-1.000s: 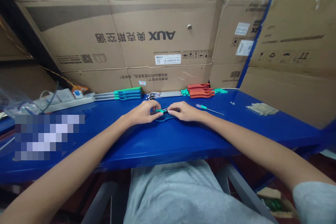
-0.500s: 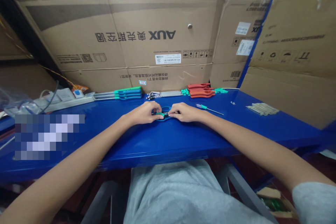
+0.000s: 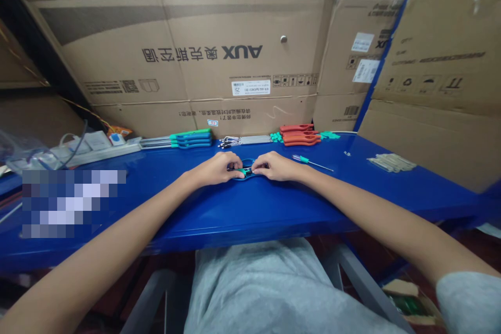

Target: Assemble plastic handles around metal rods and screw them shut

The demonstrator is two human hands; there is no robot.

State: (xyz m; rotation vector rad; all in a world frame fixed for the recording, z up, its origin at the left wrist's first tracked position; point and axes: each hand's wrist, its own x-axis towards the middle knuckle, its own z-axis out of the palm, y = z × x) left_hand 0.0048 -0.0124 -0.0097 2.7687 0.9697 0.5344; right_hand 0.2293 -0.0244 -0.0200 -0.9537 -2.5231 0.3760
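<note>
Near the middle of the table, a blue plastic handle piece point(image 3: 248, 162) with an open frame lies between my two hands. Over it sits a small green part point(image 3: 243, 171), with some dark and metallic bits beside it. My left hand point(image 3: 222, 168) is closed, its thumb and fingers pinching the green part from the left. From the right, my right hand point(image 3: 273, 166) is closed in a pinch at the other end of the handle piece. What its fingertips hold is too small and too covered to name.
Along the back stand blue-green handled tools point(image 3: 191, 139), thin metal rods point(image 3: 254, 140) and orange handles point(image 3: 299, 135). A screwdriver point(image 3: 311, 162) lies right of my hands, clear tubes point(image 3: 391, 162) farther right. At left is a power strip point(image 3: 105, 152); cardboard point(image 3: 203, 26) walls the back.
My hands stay over the blue handle piece with only slight finger movement. The green part has shifted a little to the right under my left thumb.
</note>
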